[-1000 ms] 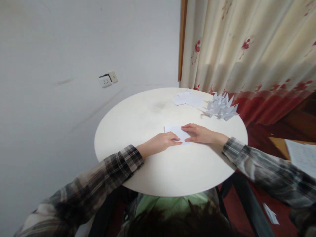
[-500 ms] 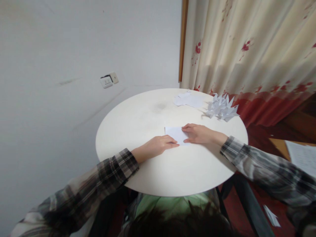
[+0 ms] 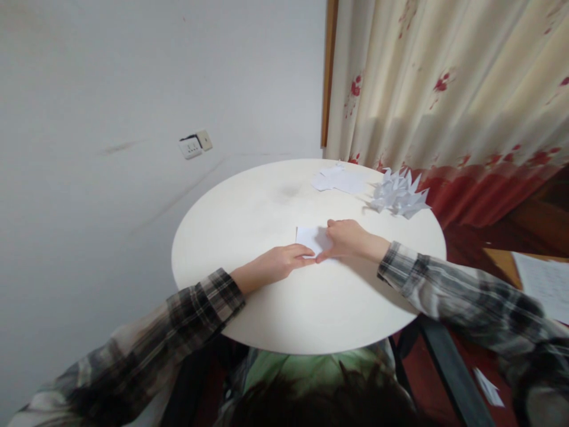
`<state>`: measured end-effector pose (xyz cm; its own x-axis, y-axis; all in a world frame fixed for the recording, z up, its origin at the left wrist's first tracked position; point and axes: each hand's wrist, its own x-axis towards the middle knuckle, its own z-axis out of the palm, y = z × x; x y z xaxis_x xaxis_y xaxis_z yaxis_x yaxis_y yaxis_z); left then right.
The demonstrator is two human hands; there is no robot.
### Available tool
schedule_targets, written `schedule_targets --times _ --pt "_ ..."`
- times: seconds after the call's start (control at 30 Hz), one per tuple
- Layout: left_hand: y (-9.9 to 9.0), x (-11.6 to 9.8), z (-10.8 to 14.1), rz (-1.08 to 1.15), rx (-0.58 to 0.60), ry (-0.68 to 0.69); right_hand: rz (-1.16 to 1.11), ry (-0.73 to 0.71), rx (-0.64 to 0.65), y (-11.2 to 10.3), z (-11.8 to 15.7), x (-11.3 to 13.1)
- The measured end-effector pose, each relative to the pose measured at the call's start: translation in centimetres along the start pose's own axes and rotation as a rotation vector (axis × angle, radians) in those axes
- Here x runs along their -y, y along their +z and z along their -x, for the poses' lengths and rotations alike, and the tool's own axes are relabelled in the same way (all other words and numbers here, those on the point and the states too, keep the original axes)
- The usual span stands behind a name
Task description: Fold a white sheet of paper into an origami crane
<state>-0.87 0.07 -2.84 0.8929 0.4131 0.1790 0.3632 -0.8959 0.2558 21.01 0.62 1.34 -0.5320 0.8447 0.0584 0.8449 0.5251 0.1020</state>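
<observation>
A small white sheet of paper (image 3: pixel 309 236) lies on the round white table, partly covered by both hands. My left hand (image 3: pixel 284 261) rests at its near left edge, the fingers pinched against that edge and pressing it to the tabletop. Over the paper's right part, my right hand (image 3: pixel 347 238) grips with curled fingers, its thumb at the near edge close to my left fingertips. The paper's right end is hidden under the right hand, so I cannot tell how it is folded there.
On the table (image 3: pixel 288 320), a cluster of pointed folded-paper shapes (image 3: pixel 399 193) stands at the back right. Loose white papers (image 3: pixel 349 179) lie beside it. Written sheets (image 3: pixel 542 284) rest on a wooden surface at right. A folded paper piece (image 3: pixel 489 386) is on the floor.
My right hand has slid left along the paper, its fingers curling more, and its thumb has come near my left fingertips. My left hand has shifted slightly left.
</observation>
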Motion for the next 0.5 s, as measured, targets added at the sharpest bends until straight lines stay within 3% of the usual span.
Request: schedule_targets --times 0.23,0.5 --pt "0.4 0.6 0.1 -0.117 0.022 -0.020 -0.017 -0.051 -0.008 0.9 0.0 -0.8" --pt "0.3 1.0 0.5 -0.125 0.017 -0.002 -0.226 -0.150 -0.058 3.0 0.6 -2.9"
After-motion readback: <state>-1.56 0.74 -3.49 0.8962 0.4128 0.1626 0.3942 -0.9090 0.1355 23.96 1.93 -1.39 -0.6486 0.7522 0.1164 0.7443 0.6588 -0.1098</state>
